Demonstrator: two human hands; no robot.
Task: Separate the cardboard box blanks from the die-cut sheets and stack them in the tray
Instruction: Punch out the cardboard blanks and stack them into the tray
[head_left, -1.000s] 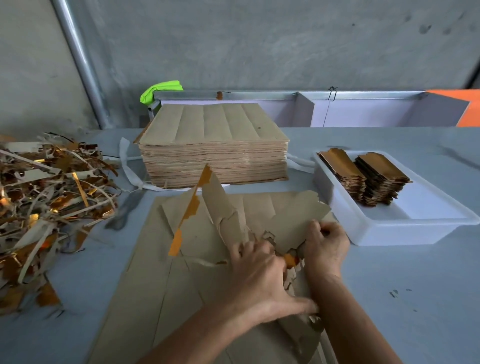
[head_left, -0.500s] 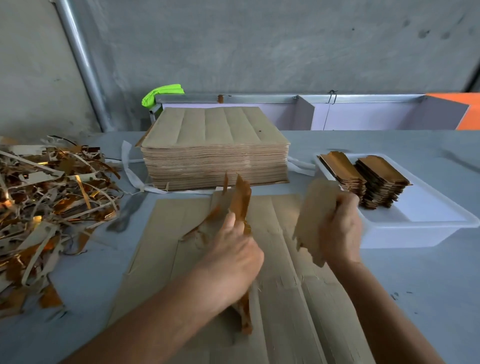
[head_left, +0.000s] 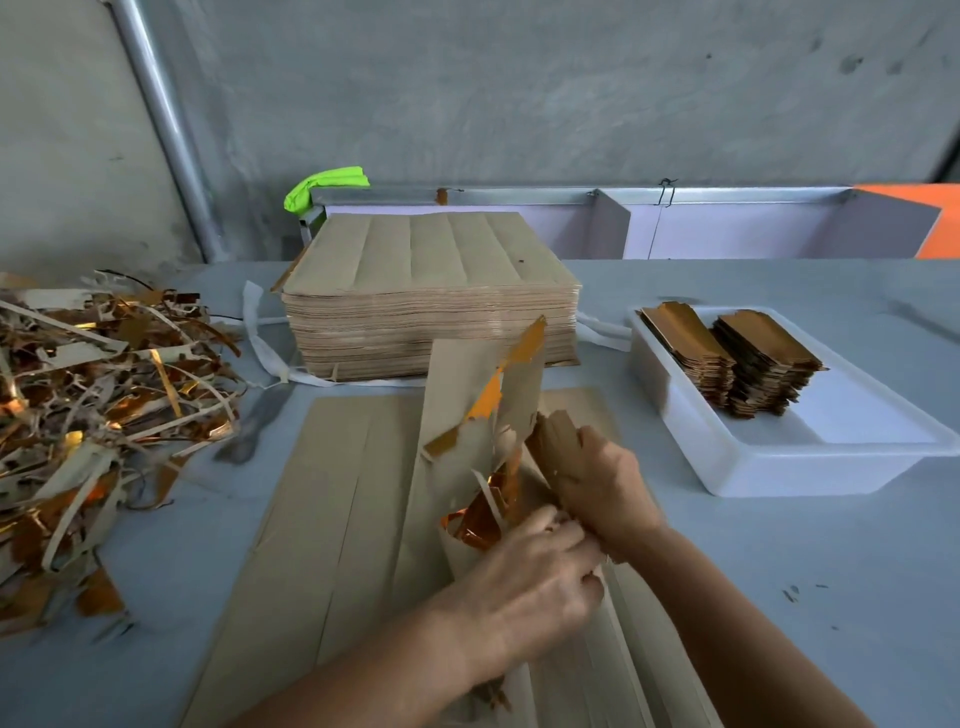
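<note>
Now my left hand (head_left: 524, 582) pinches the lifted strip (head_left: 467, 415) of the die-cut sheet (head_left: 332, 519), my right hand (head_left: 597, 483) grips what looks like a blank (head_left: 556, 441) beside the tray (head_left: 779, 467); I should tear along perforations, slowly.

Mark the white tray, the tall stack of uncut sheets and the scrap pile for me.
white tray (head_left: 789, 470): head view, on its front wall.
stack of uncut sheets (head_left: 431, 249): head view, on the top sheet.
scrap pile (head_left: 104, 395): head view, on the middle of the heap.
</note>
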